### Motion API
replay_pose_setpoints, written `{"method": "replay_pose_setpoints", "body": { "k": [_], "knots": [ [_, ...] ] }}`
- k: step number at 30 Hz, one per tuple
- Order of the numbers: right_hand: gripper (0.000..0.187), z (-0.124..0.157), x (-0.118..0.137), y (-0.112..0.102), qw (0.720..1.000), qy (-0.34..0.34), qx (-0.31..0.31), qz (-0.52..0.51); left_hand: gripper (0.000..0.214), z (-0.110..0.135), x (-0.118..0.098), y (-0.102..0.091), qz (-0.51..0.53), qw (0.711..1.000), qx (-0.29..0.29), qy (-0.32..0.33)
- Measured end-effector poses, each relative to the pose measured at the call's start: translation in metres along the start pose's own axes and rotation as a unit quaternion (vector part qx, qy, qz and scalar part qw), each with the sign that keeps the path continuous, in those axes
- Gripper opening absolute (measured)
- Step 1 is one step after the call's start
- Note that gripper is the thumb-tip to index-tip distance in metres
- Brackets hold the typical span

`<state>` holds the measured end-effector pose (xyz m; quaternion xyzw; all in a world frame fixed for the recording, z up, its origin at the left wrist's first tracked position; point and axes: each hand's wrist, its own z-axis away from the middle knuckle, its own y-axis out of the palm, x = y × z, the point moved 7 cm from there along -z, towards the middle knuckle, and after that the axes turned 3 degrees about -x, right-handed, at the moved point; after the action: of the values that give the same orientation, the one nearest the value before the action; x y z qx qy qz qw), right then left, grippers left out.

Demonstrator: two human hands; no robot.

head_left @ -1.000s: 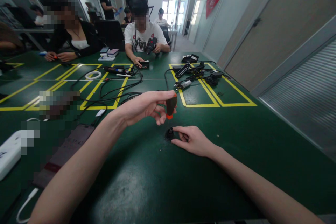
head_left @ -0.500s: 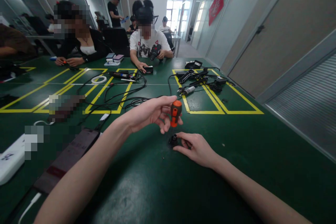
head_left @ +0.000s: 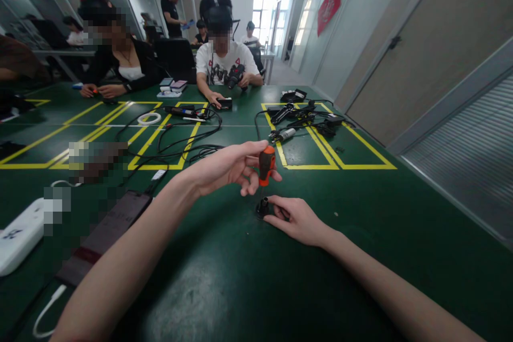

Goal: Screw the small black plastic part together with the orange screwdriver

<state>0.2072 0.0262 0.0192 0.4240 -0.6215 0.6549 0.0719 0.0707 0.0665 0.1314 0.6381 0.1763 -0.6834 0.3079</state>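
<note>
An orange and black screwdriver stands nearly upright in the middle of the view. My left hand is closed on its handle, thumb near the top end. Its thin shaft points down at a small round black part on the green table; whether the tip touches a screw I cannot tell. My right hand pinches the right side of that black part between thumb and fingers, steadying it against the tabletop.
A phone and a white power strip lie at the left, with a white cable. Black cables and a tangle of black parts lie farther back. Across the green table sit co-workers, one holding a black device.
The screwdriver handle has turned slightly in my left hand and leans a little differently. My right hand keeps its grip on the black part. The whole view has shifted slightly.
</note>
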Motion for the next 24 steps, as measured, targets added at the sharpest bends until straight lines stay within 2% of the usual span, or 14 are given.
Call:
{"method": "replay_pose_setpoints", "body": {
  "k": [9,13,18,24],
  "knots": [
    [0.022,-0.0005,-0.0001,-0.0004,1.0,-0.016,-0.012,0.012,0.05,0.0001,-0.0025,-0.0017,-0.018,0.999,-0.039,0.026],
    [0.025,-0.0004,0.0005,-0.0006,1.0,-0.018,-0.014,0.015,0.048,0.0,-0.002,-0.002,-0.024,0.999,-0.034,0.027],
    [0.031,-0.0007,-0.0001,-0.0007,1.0,-0.007,-0.01,0.014,0.054,-0.0024,-0.0003,-0.0034,0.021,1.0,-0.018,0.013],
    [0.041,0.0,-0.0001,-0.0002,1.0,-0.02,-0.006,0.006,0.049,-0.0012,-0.002,-0.0022,-0.014,1.0,-0.013,0.017]
  ]
}}
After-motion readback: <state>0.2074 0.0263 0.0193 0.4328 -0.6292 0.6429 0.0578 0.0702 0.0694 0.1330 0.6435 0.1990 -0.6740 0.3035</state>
